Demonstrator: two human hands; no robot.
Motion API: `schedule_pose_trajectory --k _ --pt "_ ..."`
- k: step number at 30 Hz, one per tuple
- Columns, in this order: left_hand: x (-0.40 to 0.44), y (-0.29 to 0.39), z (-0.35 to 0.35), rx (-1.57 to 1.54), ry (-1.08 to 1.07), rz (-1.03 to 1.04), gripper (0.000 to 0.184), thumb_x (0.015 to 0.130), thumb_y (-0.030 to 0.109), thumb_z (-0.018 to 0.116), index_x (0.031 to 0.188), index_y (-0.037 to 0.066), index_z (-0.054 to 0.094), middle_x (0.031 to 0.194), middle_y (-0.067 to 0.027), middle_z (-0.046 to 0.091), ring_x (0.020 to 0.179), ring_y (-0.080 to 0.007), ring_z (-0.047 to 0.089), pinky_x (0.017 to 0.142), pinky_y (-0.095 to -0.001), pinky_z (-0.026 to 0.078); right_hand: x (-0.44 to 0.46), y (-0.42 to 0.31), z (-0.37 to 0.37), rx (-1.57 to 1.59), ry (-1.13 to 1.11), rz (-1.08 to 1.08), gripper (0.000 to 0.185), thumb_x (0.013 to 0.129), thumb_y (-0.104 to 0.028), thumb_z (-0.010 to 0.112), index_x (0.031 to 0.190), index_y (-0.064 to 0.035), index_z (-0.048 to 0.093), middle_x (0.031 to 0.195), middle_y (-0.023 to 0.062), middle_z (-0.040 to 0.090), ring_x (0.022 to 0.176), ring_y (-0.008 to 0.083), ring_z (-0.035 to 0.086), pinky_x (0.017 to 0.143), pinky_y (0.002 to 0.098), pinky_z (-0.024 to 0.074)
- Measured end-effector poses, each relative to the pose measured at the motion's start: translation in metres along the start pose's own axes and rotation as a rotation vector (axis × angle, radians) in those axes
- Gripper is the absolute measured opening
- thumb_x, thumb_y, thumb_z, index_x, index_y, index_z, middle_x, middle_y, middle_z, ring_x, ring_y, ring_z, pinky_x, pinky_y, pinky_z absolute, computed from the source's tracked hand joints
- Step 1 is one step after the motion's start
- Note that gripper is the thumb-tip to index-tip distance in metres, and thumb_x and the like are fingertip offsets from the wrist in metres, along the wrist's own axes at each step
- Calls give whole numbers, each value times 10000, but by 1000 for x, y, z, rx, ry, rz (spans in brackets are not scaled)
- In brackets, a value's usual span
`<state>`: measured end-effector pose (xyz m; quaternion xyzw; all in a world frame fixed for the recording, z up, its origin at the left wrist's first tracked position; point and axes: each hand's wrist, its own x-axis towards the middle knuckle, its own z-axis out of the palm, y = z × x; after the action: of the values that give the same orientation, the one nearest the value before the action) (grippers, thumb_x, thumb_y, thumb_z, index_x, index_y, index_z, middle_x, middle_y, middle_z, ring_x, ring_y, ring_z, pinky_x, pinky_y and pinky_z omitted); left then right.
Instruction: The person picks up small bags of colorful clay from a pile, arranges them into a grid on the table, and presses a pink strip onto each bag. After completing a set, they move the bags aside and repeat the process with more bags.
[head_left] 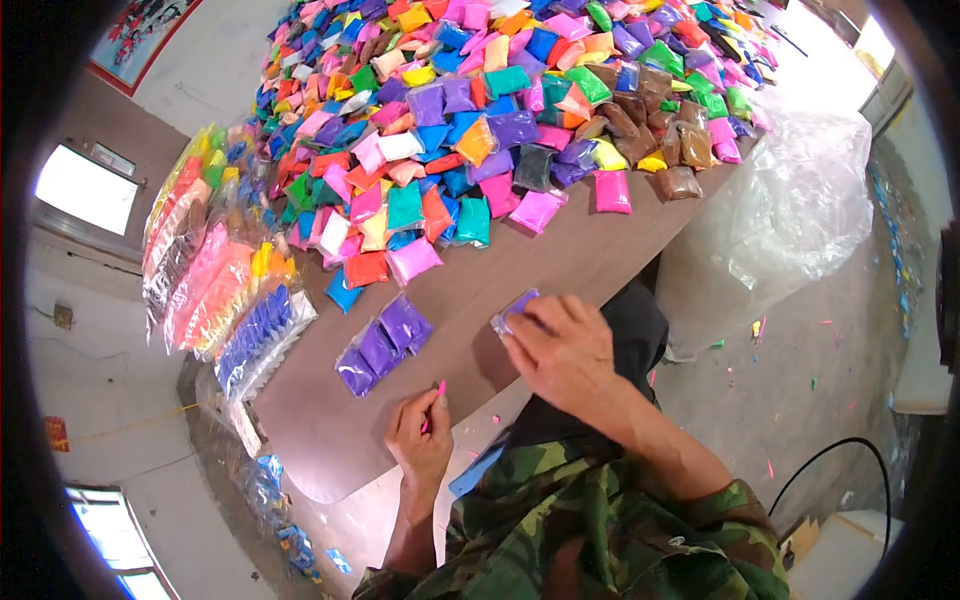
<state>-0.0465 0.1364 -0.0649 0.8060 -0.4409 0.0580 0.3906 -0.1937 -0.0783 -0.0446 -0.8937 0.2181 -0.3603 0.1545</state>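
Observation:
My left hand (420,440) is closed around a slim pink object (441,387) whose narrow tip sticks up past the fingers; its kind cannot be made out. With its fingers bent over the upper side, my right hand (565,345) grips a small purple packet (512,308) near the table's front edge. Between the hands and the big heap lies a row of purple packets (378,347), side by side, on the brown table (330,440). Part of the packet under my right hand is hidden by the fingers.
A large heap of colourful small packets (430,130) covers the far part of the table. Clear bags of sorted packets (255,330) stand along the left edge. A big translucent plastic bag (780,220) hangs at the right. Scraps litter the floor (760,400).

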Motion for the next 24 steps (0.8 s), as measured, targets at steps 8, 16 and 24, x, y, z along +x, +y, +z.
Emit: schedule_pose_trajectory --k 8,16,24 --pt "4 6 -2 -35 -31 -98 92 941 22 824 1027 10 791 897 -94 745 683 -147 638 606 -302 508 -8 27 -12 69 -112 -107 363 830 -187 870 1172 -136 761 1253 78 631 1165 305 654 943 450 525" --pt "44 46 23 -197 -96 -168 101 938 43 834 1031 18 802 874 -94 757 703 -144 664 631 -318 525 -19 1 -6 49 -92 56 406 789 -194 913 1166 -134 773 1087 61 608 1001 285 634 850 437 519" --pt "79 53 59 -139 -238 -11 68 934 77 809 966 28 775 853 -115 752 722 -256 712 661 -377 545 -25 -2 -4 124 -57 103 395 844 -202 868 1204 -107 736 1122 95 617 972 307 640 758 411 569"
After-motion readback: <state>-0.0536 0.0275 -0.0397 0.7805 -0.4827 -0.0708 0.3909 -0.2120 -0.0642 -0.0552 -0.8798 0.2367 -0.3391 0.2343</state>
